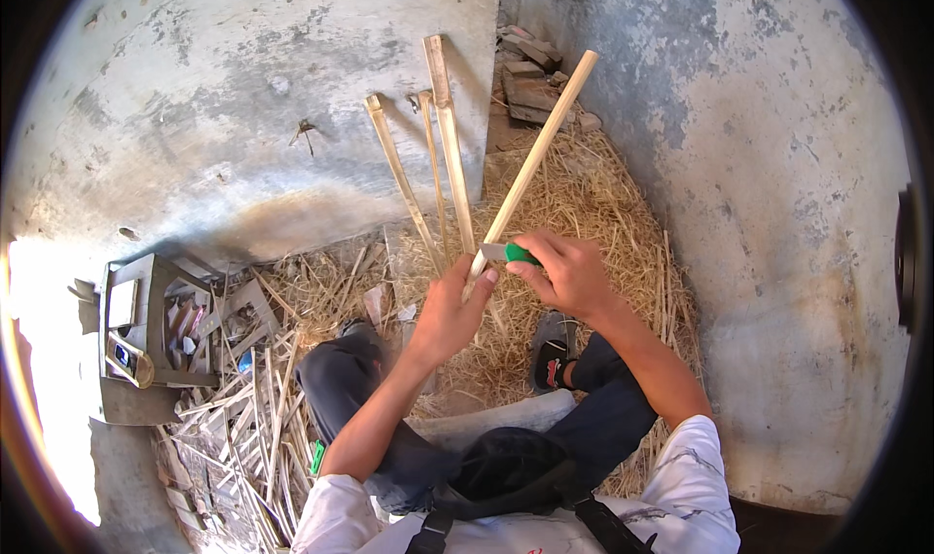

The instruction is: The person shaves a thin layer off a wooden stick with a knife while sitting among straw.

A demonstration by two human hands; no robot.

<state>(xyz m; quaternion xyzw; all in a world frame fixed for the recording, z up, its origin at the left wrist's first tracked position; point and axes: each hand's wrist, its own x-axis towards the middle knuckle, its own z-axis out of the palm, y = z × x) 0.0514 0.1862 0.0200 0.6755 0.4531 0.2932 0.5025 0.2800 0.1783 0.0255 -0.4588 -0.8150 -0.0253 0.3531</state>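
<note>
A long pale strip of split bamboo or wood (pixel 542 145) slants up and to the right from my left hand (pixel 454 306), which grips it near its lower end. My right hand (pixel 573 273) is closed around the green handle of a knife (pixel 522 254). The knife's flat blade touches the strip just above my left thumb. Beyond my left hand, a wide strip (pixel 454 153), a narrower one (pixel 398 164) and a thin one (pixel 435 167) lean towards the wall; their lower ends are partly hidden by my hand.
Straw and shavings (pixel 598 189) cover the floor around my feet. At the left stand a worn wooden stool (pixel 157 320) and a heap of thin strips (pixel 255 437), with a green object (pixel 317 457) beside it. Bricks (pixel 529 91) lie in the corner between walls.
</note>
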